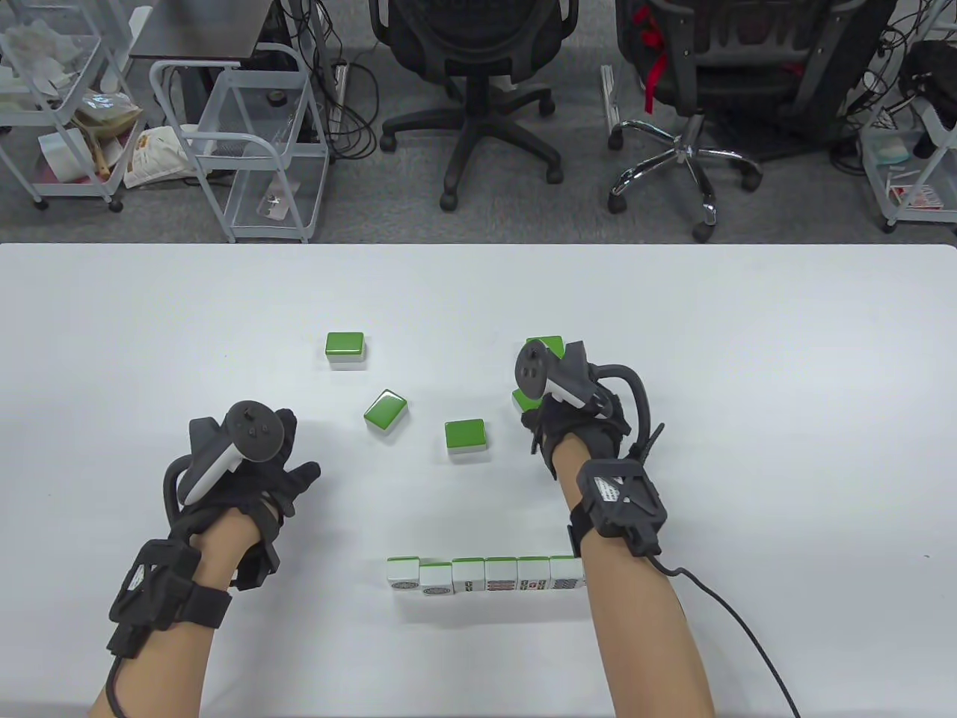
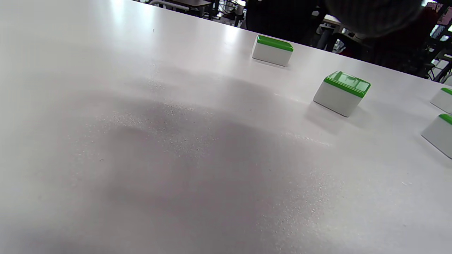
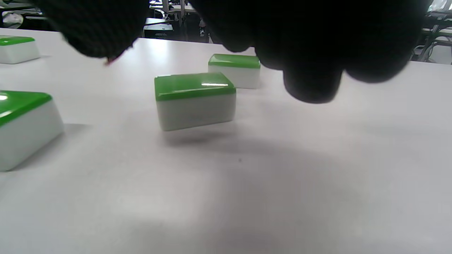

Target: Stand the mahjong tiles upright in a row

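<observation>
Nearest the table-view camera: both forearms coming in from the bottom edge, and between them the row of standing tiles (image 1: 484, 576), six upright with faces toward the person, green backs away. Tiles touch side to side; second from the left sits slightly forward of the line. Row's right end runs up against the right forearm, likely why that arm comes in at an angle.

Right hand (image 1: 572, 415) is out over the loose tiles. Right wrist view shows gloved fingers (image 3: 312, 81) hanging above the table (image 1: 785, 359), curled loosely, nothing between them: not gripping yet. Directly ahead and below is a face-down tile (image 3: 195, 100), green back up, with another tile (image 3: 234, 70) just behind it. My read: it's lining up to take the nearer one. In the table view both are mostly hidden under the hand and tracker.

Left hand (image 1: 250, 471) is parked well left of the row, fingers spread, holding nothing. Looks idle, probably kept clear so the right can work, maybe ready to steady the row.

Three more loose tiles lie flat, green up: far one (image 1: 345, 349), angled one (image 1: 386, 410), and one nearer the middle (image 1: 466, 437). All well apart from each other, so easy to pinch from the sides.

Judgement: past halfway, five still down. Risk on placement: nudging the row's end tile could topple the lot, since they touch.
</observation>
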